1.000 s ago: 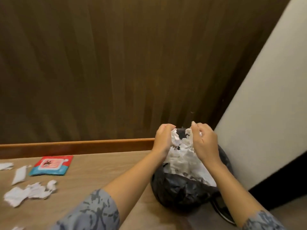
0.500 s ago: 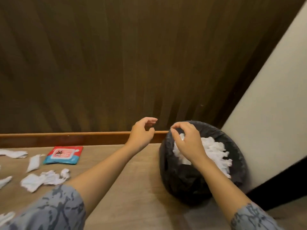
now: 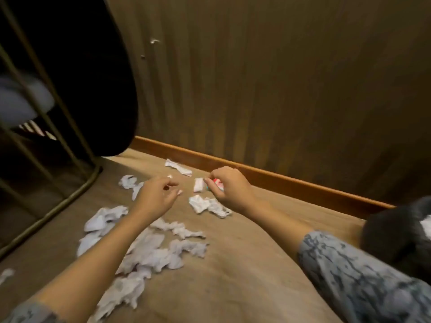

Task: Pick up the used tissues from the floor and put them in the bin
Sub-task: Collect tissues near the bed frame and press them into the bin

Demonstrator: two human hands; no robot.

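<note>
Both hands (image 3: 196, 194) (empty) now off bin (image 3: 396, 236)

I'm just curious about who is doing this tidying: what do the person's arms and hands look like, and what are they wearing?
Both hands, the left hand and the right hand, are bare: no gloves, and no rings, watch or bracelets show. The forearms are uncovered too. Higher up, each arm wears a grey-blue sleeve with a dark marbled pattern, pushed back toward the elbow; the left one shows only at the picture's bottom edge.

Both hands have left the bin (image 3: 396, 231), now at the right edge, and hover empty over the tissues (image 3: 151, 250) scattered on the floor (image 3: 245, 276).
</note>
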